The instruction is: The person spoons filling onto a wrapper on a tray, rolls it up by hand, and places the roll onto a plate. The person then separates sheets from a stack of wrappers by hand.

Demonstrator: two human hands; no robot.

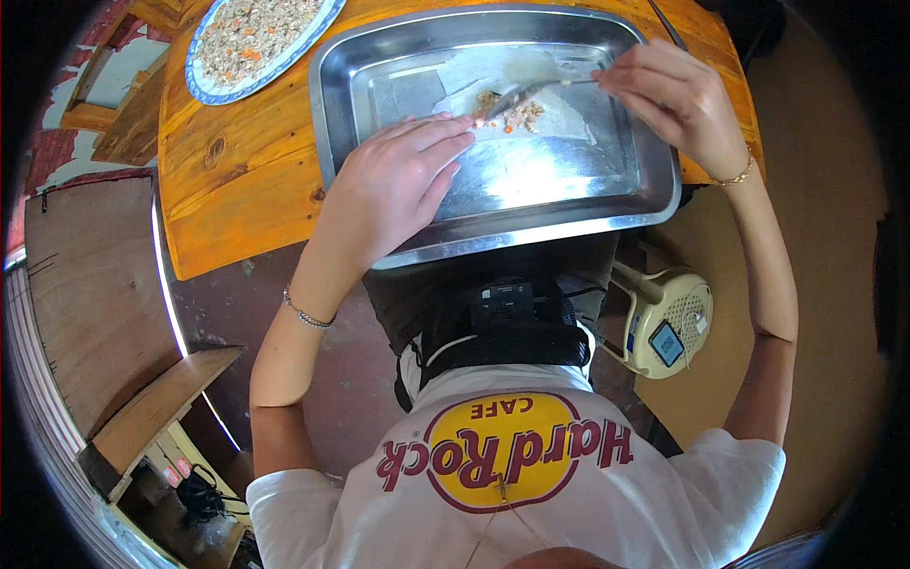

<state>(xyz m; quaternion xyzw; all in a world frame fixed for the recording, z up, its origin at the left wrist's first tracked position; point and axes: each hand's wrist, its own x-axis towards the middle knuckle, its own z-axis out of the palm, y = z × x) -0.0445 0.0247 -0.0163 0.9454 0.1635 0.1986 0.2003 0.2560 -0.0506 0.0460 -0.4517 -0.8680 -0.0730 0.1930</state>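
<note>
A rectangular stainless steel tray (526,174) lies before me, its near edge over my lap. In it is a thin, pale, translucent wrapper sheet (574,126) with a small heap of minced filling (527,114) flecked with orange bits. My right hand (675,99) grips the handle end of a metal spoon (517,98) from above. The spoon's bowl rests at the filling. Reaching in over the tray's left side, my left hand (409,174) has its fingertips at the filling's left end. Whether those fingers pinch anything is hidden.
An oval plate with a blue-patterned rim (245,94) holds more filling at the wooden table's (242,192) far left. A dark slender object (668,25) lies beyond my right hand. To the right, a beige plastic stool (650,302) carries a phone (667,343) and a white cable (693,323).
</note>
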